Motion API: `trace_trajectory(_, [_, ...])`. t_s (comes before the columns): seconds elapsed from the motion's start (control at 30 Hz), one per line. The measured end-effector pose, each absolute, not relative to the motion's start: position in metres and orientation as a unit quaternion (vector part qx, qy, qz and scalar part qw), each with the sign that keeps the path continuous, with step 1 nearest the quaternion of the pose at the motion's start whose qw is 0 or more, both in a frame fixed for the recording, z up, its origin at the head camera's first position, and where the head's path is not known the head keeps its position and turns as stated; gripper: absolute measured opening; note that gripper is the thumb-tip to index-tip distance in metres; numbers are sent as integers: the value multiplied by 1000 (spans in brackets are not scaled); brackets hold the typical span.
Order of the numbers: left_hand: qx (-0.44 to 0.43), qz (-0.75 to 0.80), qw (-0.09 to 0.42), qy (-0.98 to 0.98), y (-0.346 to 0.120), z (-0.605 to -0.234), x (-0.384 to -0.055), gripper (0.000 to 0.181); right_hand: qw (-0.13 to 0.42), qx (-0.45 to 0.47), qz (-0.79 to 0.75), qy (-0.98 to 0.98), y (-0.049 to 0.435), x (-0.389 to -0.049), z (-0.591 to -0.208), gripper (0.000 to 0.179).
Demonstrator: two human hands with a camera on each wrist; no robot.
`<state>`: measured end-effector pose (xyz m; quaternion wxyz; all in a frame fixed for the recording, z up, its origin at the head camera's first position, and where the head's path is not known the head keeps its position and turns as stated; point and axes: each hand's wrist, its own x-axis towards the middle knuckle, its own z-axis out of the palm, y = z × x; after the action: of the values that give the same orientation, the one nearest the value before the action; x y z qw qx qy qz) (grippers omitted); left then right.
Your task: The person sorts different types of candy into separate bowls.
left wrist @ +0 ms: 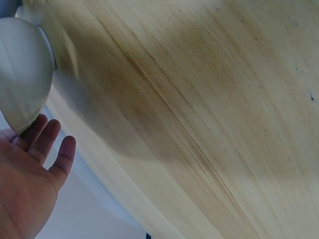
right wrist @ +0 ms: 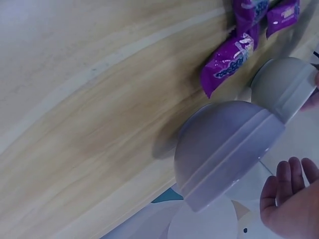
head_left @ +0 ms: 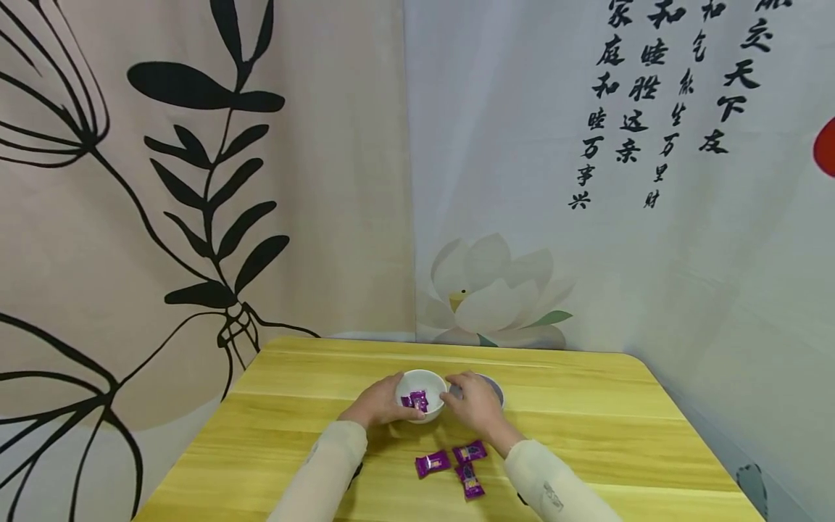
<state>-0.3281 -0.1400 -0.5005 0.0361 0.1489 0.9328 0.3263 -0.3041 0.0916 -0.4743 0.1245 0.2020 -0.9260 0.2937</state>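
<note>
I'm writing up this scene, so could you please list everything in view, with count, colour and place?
Table: one, yellow wood-grain, under the bowls
White bowl: one, white, on the table
Grey bowl: one, greyish, beside the white bowl
Loose sweets: three, purple wrappers, on the table
Sweets in the bowl: at least two, purple wrappers, inside the white bowl
Left backdrop: one, beige with black plants, behind the table
Right backdrop: one, pale with flower and black writing, behind the table
Sleeves: two, cream, on the forearms
Left hand: one, holding the white bowl
Right hand: one, above the grey bowl
</note>
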Motion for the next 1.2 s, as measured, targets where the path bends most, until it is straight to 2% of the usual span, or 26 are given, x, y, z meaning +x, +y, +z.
trace_trajectory(0.3, [146,326,33,933,-141,-502,-330,101,141,225,304,-915,100,-294,-478,34])
trace_trajectory(0.53, [140,329,34,933,-141,-501,-329,103,121,232,314,-913,107,-283,-480,39])
trace_trajectory(0.73, [128,325,40,936,-141,-501,-328,109,102,240,313,-913,116,-265,-485,44])
trace_trajectory(1.03, [116,321,45,939,-140,-502,-329,110,115,255,296,-913,133,-236,-505,41])
trace_trajectory(1.2, [109,316,47,941,-140,-503,-330,112,102,244,283,-922,140,-224,-517,49])
